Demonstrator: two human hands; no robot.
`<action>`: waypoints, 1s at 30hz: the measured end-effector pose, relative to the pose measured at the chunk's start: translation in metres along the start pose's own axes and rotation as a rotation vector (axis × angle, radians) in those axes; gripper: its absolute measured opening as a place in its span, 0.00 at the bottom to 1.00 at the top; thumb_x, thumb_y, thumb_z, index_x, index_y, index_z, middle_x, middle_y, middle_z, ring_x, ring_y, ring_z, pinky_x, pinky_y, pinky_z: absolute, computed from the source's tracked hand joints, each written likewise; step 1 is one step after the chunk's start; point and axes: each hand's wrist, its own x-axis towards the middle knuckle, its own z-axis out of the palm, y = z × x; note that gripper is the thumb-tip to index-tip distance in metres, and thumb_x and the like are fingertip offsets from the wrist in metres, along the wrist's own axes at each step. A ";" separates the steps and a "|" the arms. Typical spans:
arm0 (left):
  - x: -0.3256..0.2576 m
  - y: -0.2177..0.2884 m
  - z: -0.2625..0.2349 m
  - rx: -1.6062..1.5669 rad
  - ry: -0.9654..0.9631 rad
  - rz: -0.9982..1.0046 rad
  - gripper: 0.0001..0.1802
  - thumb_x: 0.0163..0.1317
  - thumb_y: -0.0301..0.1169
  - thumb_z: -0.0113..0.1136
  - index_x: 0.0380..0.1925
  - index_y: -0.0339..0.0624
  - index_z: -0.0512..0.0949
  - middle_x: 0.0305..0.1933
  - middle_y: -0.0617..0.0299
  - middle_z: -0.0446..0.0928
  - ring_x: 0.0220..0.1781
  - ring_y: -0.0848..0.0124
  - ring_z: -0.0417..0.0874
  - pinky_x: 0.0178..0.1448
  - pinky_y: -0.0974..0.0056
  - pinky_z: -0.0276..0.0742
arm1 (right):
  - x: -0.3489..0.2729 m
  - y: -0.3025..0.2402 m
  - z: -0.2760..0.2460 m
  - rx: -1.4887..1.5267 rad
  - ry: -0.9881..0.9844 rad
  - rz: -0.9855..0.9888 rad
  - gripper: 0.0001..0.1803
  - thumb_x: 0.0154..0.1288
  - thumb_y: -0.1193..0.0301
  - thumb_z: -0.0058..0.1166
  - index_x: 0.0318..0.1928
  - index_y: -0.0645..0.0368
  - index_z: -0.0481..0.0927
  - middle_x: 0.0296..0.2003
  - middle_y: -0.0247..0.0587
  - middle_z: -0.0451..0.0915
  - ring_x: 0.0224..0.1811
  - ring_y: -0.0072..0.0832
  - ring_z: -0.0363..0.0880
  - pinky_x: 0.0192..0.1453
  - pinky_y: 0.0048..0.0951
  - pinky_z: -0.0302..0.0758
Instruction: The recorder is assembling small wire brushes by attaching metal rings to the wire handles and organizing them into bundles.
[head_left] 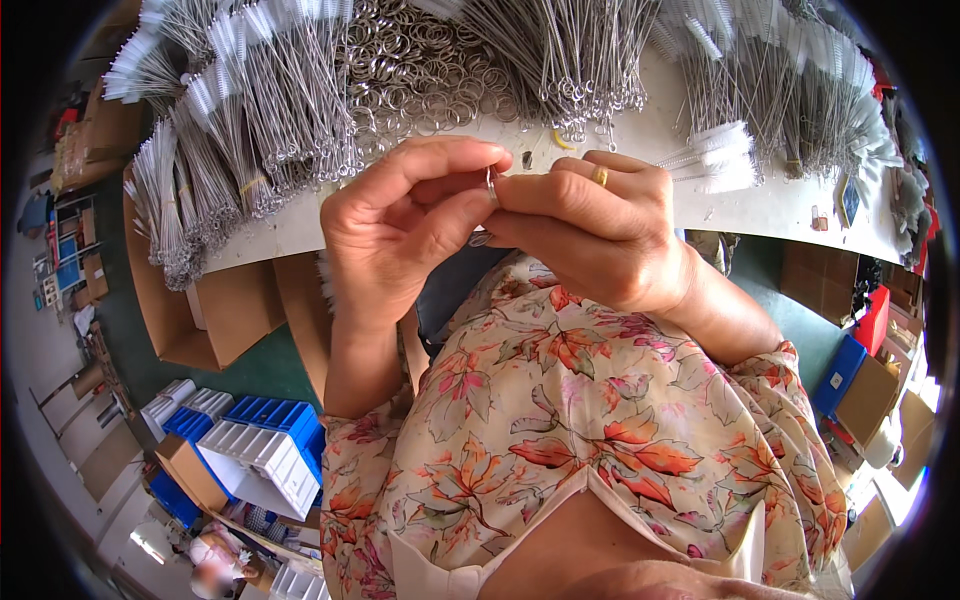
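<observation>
Metal ring (491,181) pinched between left hand (400,225) and right hand (590,230) fingertips.

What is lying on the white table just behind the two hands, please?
Behind the left hand and right hand, the white table carries a pile of metal rings and bundles of wire brushes. The hands cover the table edge.

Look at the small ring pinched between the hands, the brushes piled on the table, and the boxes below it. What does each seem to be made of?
Small ring: probably bare metal; thin, grey, shiny.
Brushes: twisted wire stems, likely steel, silvery; white bristle tips, possibly nylon.
Boxes: cardboard; matte brown, folded flaps.
</observation>
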 end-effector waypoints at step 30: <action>0.027 0.026 -0.009 0.208 -0.057 -0.160 0.13 0.54 0.15 0.53 0.41 0.26 0.75 0.38 0.52 0.79 0.38 0.73 0.81 0.44 0.71 0.79 | 0.033 0.016 -0.022 1.355 -0.282 1.107 0.10 0.61 0.69 0.55 0.35 0.65 0.78 0.24 0.32 0.77 0.18 0.13 0.70 0.20 0.15 0.65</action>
